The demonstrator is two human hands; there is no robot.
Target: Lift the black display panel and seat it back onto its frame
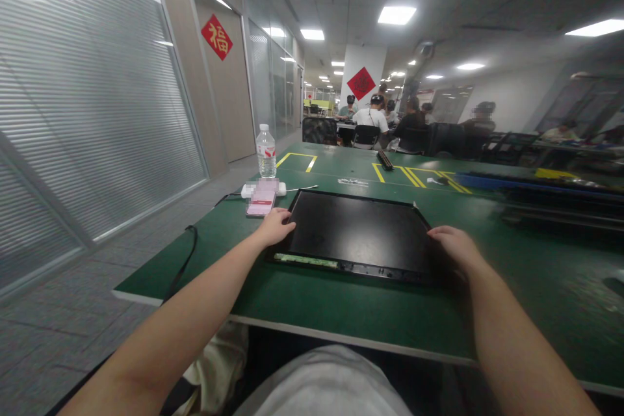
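There, a green table [341,312] bore a black panel [361,231] flat near its front edge. The left hand [275,226] lay on the panel's left edge, the right hand [455,246] on its right. Whether either gripped it was unclear. A water bottle [266,151] stood behind.

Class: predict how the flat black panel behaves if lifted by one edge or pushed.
The black panel looks thin and wide, so it probably flexes slightly if lifted. Lying flat on the green table, it should slide, not tip. Its exposed circuit strip suggests fragility.
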